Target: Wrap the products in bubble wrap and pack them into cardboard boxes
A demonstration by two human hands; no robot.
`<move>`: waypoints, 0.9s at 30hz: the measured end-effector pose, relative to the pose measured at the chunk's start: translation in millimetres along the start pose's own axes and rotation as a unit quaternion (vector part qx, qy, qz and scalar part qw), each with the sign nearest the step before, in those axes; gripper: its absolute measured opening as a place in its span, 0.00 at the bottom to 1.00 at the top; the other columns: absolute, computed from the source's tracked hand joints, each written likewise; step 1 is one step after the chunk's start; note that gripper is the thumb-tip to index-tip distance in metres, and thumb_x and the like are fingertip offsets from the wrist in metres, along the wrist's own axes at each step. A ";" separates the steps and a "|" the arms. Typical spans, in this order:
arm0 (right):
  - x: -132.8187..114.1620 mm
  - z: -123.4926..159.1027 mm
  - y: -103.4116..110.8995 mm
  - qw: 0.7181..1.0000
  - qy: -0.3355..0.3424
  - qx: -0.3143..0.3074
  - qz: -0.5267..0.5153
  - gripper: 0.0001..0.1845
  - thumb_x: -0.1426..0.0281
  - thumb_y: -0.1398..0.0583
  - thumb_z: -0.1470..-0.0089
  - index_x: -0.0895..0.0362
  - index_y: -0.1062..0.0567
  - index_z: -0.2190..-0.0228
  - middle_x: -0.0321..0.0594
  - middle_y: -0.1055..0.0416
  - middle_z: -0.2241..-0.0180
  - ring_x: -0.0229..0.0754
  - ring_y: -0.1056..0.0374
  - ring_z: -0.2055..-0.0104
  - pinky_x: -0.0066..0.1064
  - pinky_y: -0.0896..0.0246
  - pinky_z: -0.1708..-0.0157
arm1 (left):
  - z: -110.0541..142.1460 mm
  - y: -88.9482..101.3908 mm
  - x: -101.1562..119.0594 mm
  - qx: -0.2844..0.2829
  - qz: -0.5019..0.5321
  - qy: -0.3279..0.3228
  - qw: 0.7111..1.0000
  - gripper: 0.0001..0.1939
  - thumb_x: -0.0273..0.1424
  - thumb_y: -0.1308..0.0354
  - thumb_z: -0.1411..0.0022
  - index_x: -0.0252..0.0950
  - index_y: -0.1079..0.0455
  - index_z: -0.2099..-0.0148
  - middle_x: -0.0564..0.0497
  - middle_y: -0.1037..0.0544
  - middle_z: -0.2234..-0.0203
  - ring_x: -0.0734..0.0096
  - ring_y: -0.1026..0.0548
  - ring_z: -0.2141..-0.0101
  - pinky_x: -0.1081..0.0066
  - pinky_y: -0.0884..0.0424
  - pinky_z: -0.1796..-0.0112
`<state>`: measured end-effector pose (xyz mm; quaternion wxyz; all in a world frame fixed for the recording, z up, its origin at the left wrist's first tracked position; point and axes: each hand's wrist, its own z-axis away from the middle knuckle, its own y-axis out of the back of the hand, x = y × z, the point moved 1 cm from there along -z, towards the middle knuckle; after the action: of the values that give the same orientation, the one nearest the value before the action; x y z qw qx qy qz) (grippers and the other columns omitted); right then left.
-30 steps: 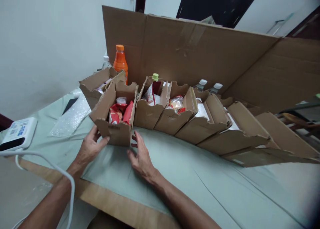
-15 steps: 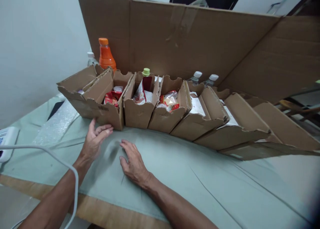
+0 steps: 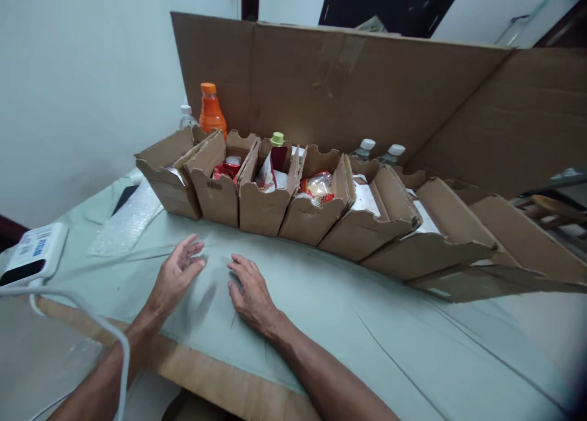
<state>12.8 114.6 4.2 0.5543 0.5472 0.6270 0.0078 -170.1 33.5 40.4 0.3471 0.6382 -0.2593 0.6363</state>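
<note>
My left hand hovers just above the pale green cloth, fingers loosely curved and apart, holding nothing. To its right, my right hand rests on or close over the cloth, fingers bent and parted, also without anything in it. Beyond them stands a row of open-topped cardboard bins. Nearest my left hand are the leftmost bin and a bin with a red packet. Further right, one bin has a white-and-red bag, and another a clear and red food packet.
An orange bottle and white-capped bottles stand behind the bins, before a tall cardboard panel. Bubble wrap lies at left. A white device sits at the table's left edge, and a pale cable crosses my left forearm.
My left hand has come away from the front of the left bins, toward me. The two leftmost bins now stand with a clearer gap in their angle. The view has shifted slightly.
</note>
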 end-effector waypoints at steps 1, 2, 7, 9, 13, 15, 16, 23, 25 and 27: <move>0.4 0.0 -0.1 1.000 0.000 0.000 0.002 0.22 0.77 0.42 0.45 0.59 0.25 0.48 0.54 0.30 0.40 0.53 0.34 0.38 0.51 0.35 0.38 | 5.9 8.2 -3.1 0.000 -0.027 0.004 1.000 0.40 0.46 0.32 0.50 0.34 0.34 0.38 0.34 0.24 0.43 0.48 0.26 0.43 0.48 0.34 0.41; 1.1 0.1 -0.3 1.000 0.001 -0.002 0.004 0.22 0.77 0.42 0.45 0.59 0.25 0.49 0.54 0.30 0.40 0.53 0.34 0.38 0.51 0.35 0.39 | 10.6 16.1 -6.6 0.002 -0.050 0.008 0.999 0.38 0.47 0.33 0.49 0.34 0.31 0.40 0.34 0.24 0.43 0.47 0.25 0.44 0.48 0.33 0.42; 5.4 -1.2 2.8 1.000 0.005 -0.010 0.012 0.19 0.78 0.43 0.44 0.57 0.23 0.52 0.53 0.28 0.41 0.52 0.33 0.39 0.50 0.34 0.40 | 22.5 43.7 -23.5 0.047 -0.105 -0.007 0.993 0.31 0.50 0.38 0.46 0.35 0.26 0.46 0.37 0.21 0.45 0.47 0.23 0.46 0.50 0.29 0.46; 0.2 -10.6 9.2 1.000 0.012 -0.012 0.016 0.19 0.77 0.43 0.44 0.56 0.23 0.52 0.52 0.26 0.43 0.51 0.31 0.40 0.49 0.33 0.41 | 25.5 48.1 -27.9 0.069 -0.119 -0.024 0.990 0.29 0.49 0.40 0.45 0.36 0.24 0.47 0.38 0.20 0.47 0.47 0.23 0.46 0.50 0.29 0.45; -40.5 -68.5 27.0 0.999 0.016 -0.038 0.031 0.22 0.74 0.44 0.40 0.56 0.26 0.46 0.47 0.21 0.51 0.46 0.25 0.51 0.42 0.31 0.46 | 30.7 50.5 -32.4 0.103 -0.137 -0.065 0.983 0.25 0.47 0.41 0.42 0.36 0.23 0.49 0.40 0.19 0.50 0.49 0.22 0.48 0.52 0.28 0.46; -70.3 -115.8 31.3 0.996 0.012 -0.065 0.063 0.27 0.74 0.46 0.39 0.55 0.31 0.39 0.42 0.20 0.55 0.43 0.23 0.57 0.36 0.30 0.52 | 31.7 50.3 -32.6 0.120 -0.148 -0.102 0.976 0.23 0.45 0.42 0.40 0.37 0.23 0.49 0.41 0.19 0.50 0.50 0.22 0.48 0.52 0.27 0.46; -84.3 -141.1 31.2 0.992 0.014 -0.080 0.099 0.30 0.73 0.46 0.38 0.54 0.36 0.35 0.41 0.19 0.56 0.44 0.23 0.58 0.36 0.31 0.53 | 31.6 50.0 -32.4 0.129 -0.155 -0.125 0.971 0.22 0.44 0.42 0.39 0.37 0.24 0.49 0.41 0.20 0.50 0.51 0.22 0.48 0.53 0.27 0.46; -120.6 -255.7 5.7 0.943 -0.021 -0.122 0.308 0.24 0.69 0.45 0.37 0.55 0.30 0.41 0.50 0.20 0.52 0.55 0.24 0.51 0.38 0.33 0.56 | 27.8 48.7 -36.8 0.164 -0.161 -0.173 0.958 0.20 0.40 0.43 0.36 0.36 0.26 0.46 0.40 0.22 0.48 0.52 0.24 0.46 0.52 0.29 0.43; -121.3 -257.2 -0.8 0.939 -0.031 -0.124 0.319 0.18 0.70 0.48 0.36 0.54 0.25 0.48 0.50 0.20 0.53 0.54 0.23 0.51 0.37 0.33 0.58 | 29.0 48.3 -39.5 0.181 -0.122 -0.144 0.965 0.24 0.41 0.41 0.36 0.37 0.29 0.42 0.39 0.24 0.45 0.50 0.26 0.43 0.50 0.31 0.42; -126.4 -247.2 -4.9 0.938 -0.030 -0.122 0.323 0.18 0.70 0.50 0.34 0.54 0.24 0.50 0.50 0.19 0.55 0.54 0.23 0.53 0.36 0.34 0.60 | 31.2 47.6 -40.5 0.204 -0.052 -0.123 0.970 0.29 0.42 0.40 0.36 0.39 0.34 0.36 0.39 0.29 0.39 0.49 0.30 0.39 0.50 0.34 0.39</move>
<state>-191.4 172.4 183.2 0.6031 0.6487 0.3937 0.2459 -189.4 -24.9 7.2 0.2073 0.7815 -0.1312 0.5736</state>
